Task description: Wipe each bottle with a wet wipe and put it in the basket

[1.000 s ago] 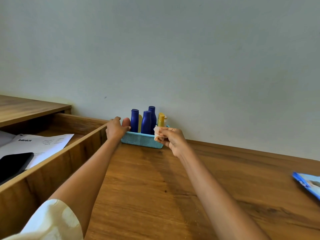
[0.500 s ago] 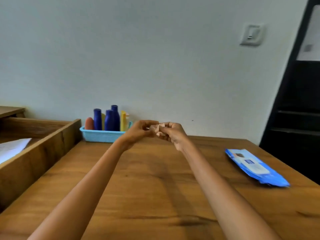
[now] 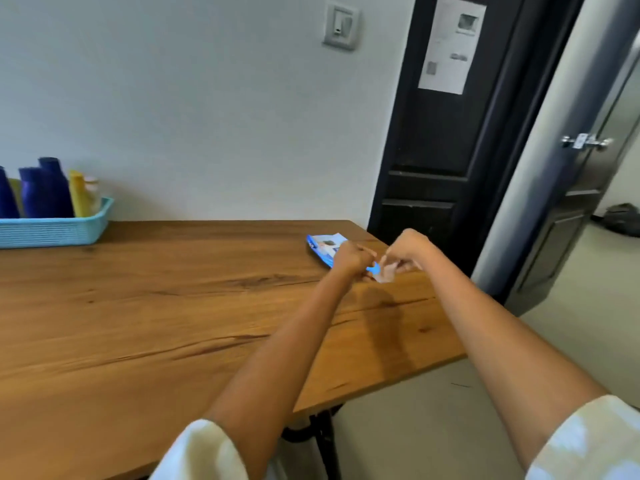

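A turquoise basket (image 3: 52, 232) stands at the far left against the wall. Blue bottles (image 3: 45, 192) and a yellow bottle (image 3: 77, 195) stand upright inside it. A blue wet-wipe pack (image 3: 323, 249) lies near the table's right corner, partly hidden by my hands. My right hand (image 3: 405, 252) pinches a crumpled white wipe (image 3: 385, 273) just above the pack. My left hand (image 3: 351, 258) is curled close beside it over the pack; whether it holds the wipe or the pack is not clear.
The wooden table (image 3: 156, 306) ends at its right edge close under my hands. A dark door (image 3: 433, 133) and an open doorway stand beyond that edge. A wall switch (image 3: 341, 27) sits above.
My view swung right, so the basket slid to the far left. Both hands travelled with the wipe from beside the basket to the wet-wipe pack at the right corner.
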